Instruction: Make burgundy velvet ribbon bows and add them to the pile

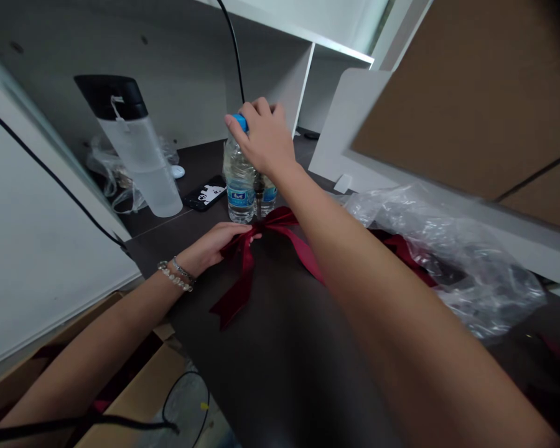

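A dark red ribbon bow [246, 258] lies at the table's far part, its tails hanging toward me. My left hand [217, 244], with bracelets at the wrist, pinches the bow near its knot. Behind it stand two small water bottles [239, 199] with blue labels. My right hand [267, 134] is over their tops, its thumb beside a blue cap [240, 122]. A thin dark tool [259, 186] stands upright between the bottles, its tip down at the knot; whether my right hand grips it is hidden.
A tall frosted bottle [144, 165] and a phone [206, 193] are at the back left. Crumpled clear plastic [448, 249] covers more red ribbon on the right. Below the left edge is an open cardboard box [135, 392]. A black cable [236, 46] hangs at the back.
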A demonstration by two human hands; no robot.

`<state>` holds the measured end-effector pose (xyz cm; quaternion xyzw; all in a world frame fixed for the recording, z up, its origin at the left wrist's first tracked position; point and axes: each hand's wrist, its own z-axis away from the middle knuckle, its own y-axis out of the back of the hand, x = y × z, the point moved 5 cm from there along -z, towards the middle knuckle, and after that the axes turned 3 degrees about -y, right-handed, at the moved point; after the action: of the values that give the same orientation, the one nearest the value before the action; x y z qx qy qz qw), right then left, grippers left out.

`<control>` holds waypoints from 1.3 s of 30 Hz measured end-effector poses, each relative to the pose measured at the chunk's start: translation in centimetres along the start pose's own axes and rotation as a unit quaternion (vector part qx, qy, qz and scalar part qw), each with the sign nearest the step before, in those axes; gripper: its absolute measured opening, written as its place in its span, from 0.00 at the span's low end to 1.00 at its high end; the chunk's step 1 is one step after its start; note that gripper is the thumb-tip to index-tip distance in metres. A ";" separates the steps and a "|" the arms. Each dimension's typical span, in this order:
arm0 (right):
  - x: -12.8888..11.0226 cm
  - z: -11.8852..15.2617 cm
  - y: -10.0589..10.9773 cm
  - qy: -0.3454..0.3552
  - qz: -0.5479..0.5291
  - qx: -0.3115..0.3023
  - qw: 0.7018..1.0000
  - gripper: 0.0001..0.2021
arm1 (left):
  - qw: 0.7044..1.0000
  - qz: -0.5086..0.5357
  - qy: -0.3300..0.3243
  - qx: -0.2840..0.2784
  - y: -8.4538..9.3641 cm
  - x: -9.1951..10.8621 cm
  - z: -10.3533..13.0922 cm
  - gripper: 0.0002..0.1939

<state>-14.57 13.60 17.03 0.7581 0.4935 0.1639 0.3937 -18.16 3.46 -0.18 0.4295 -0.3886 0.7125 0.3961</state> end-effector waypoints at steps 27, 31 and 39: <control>-0.1 0.3 0.3 -0.019 -0.026 -0.008 0.999 0.24 | 0.977 0.177 0.118 0.011 -0.2 -0.3 0.4 0.09; -0.3 0.4 0.2 -0.003 -0.014 -0.007 1.000 0.24 | 0.977 0.181 0.109 0.001 -0.1 -0.3 0.1 0.11; -0.6 1.3 3.8 -0.009 -0.055 0.061 0.997 0.21 | 0.996 0.026 0.069 -0.055 -0.2 -0.3 1.8 0.07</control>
<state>-11.64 11.74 19.19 0.7536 0.5401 0.1047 0.3599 -17.36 1.86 0.18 0.3465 -0.4096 0.7283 0.4263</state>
